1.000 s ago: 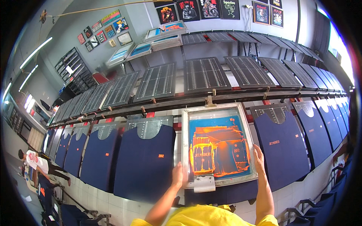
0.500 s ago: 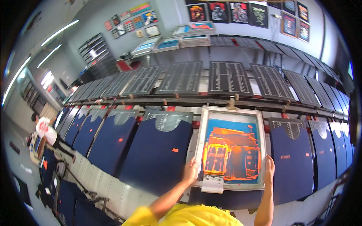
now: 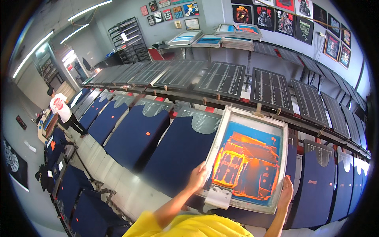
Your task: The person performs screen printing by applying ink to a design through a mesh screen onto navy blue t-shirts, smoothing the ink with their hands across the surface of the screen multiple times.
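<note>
Both hands set wide, holding the screen frame [image 3: 283, 154] between them; left hand [image 3: 199, 177] on its left edge, low down, right hand [image 3: 287, 192] on its right edge, also low; finger wrap on the far side hidden; frame sits in front of the wearer, right of centre, far edge by a clamp [image 3: 258, 110] on the dark rail; orange ink [image 3: 231, 164] smeared over the blue mesh; metal plate [image 3: 218, 197] overlaps the near-left corner; navy cloth [image 3: 244, 218] shows beneath the near edge; cannot tell if frame touches it; navy shirt [image 3: 177, 154] just left, its right side passing close to the left hand; another navy shirt [image 3: 314, 193] right, narrow gap to the right hand; roomiest side is left, where a tiled aisle [image 3: 118, 170] runs past the shirt hems; co-worker [image 3: 61, 106] stands far along it.
</note>
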`<state>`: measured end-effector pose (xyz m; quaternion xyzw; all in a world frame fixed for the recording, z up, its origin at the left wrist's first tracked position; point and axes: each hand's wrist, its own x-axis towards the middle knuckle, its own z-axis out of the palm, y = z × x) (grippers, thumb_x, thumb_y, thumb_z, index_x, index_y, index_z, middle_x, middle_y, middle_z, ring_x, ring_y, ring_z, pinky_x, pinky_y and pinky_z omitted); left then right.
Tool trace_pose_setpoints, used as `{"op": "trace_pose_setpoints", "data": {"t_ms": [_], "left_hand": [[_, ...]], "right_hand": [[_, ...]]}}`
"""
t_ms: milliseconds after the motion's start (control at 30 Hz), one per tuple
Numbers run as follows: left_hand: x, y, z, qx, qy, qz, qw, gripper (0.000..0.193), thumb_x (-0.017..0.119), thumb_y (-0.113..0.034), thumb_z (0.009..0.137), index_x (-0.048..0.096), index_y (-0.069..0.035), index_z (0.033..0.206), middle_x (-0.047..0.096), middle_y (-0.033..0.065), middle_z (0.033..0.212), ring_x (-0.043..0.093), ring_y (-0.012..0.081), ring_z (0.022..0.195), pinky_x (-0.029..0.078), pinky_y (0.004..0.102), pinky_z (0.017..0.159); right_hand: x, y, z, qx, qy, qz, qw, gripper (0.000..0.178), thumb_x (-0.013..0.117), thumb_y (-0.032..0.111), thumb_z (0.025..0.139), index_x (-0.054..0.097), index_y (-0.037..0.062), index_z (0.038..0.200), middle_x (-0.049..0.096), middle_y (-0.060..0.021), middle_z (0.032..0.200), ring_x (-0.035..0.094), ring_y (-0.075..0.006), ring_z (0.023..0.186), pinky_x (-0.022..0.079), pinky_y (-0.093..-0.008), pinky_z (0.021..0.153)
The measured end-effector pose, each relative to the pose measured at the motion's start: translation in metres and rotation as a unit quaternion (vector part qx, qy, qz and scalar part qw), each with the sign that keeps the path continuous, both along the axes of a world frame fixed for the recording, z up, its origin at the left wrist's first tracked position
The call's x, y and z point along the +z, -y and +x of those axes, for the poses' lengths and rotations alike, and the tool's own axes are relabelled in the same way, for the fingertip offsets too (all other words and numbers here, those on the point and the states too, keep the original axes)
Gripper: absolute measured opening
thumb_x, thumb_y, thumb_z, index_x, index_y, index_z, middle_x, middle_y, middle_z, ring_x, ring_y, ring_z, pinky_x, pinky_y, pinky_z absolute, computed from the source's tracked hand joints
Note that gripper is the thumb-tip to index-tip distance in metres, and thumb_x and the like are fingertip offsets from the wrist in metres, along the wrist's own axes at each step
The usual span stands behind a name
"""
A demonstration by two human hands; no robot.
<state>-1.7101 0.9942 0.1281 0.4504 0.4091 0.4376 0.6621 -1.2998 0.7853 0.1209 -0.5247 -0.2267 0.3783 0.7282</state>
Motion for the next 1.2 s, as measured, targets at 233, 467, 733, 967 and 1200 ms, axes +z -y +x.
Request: {"op": "trace_pose_setpoints", "data": {"t_ms": [233,467,733,967,1200], "left_hand": [[-0.020,-0.068,-0.143,0.045,-0.033,0.003,0.998,0.045,0.048,-0.010,0.101,0.046,0.011,0.141,0.056,0.0170,0.140,0.052,0.0202,0.129,0.037,0.0307,0.110],[-0.053,-0.139,-0.247,0.076,-0.119,0.033,0.989,0.041,0.051,-0.027,0.105,0.060,0.006,0.128,0.068,0.0062,0.116,0.061,0.0114,0.104,0.046,0.0262,0.093],[-0.071,-0.201,-0.282,0.042,-0.136,0.037,0.989,0.040,0.048,-0.028,0.106,0.062,0.005,0.123,0.067,0.0033,0.109,0.059,0.0098,0.099,0.046,0.0265,0.090],[-0.039,-0.210,-0.274,0.008,-0.177,0.003,0.984,0.049,0.048,-0.030,0.105,0.055,0.009,0.134,0.063,0.0180,0.130,0.059,0.0220,0.120,0.042,0.0326,0.104],[-0.028,-0.207,-0.277,0.003,-0.097,-0.082,0.992,0.043,0.049,-0.026,0.104,0.057,0.006,0.133,0.068,0.0116,0.121,0.062,0.0169,0.108,0.047,0.0311,0.095]], "right_hand": [[0.008,-0.083,-0.142,0.027,0.031,-0.008,0.999,0.062,0.050,0.047,0.098,0.051,-0.0002,0.138,0.058,-0.0111,0.135,0.052,-0.0224,0.126,0.035,-0.0397,0.109],[0.007,-0.150,-0.245,0.018,0.033,-0.018,0.999,0.052,0.052,0.035,0.099,0.054,-0.0017,0.136,0.058,-0.0135,0.136,0.053,-0.0233,0.128,0.038,-0.0392,0.109],[-0.007,-0.189,-0.279,0.004,0.088,-0.047,0.995,0.059,0.059,0.045,0.096,0.055,0.0013,0.136,0.059,-0.0099,0.135,0.052,-0.0213,0.127,0.038,-0.0405,0.107],[-0.005,-0.203,-0.279,0.000,0.069,-0.070,0.995,0.058,0.062,0.045,0.094,0.058,0.0044,0.135,0.058,-0.0080,0.137,0.049,-0.0208,0.131,0.033,-0.0397,0.109],[-0.009,-0.201,-0.287,-0.021,0.074,-0.070,0.995,0.054,0.063,0.039,0.094,0.058,0.0034,0.134,0.059,-0.0083,0.134,0.050,-0.0199,0.127,0.035,-0.0398,0.108]]}}
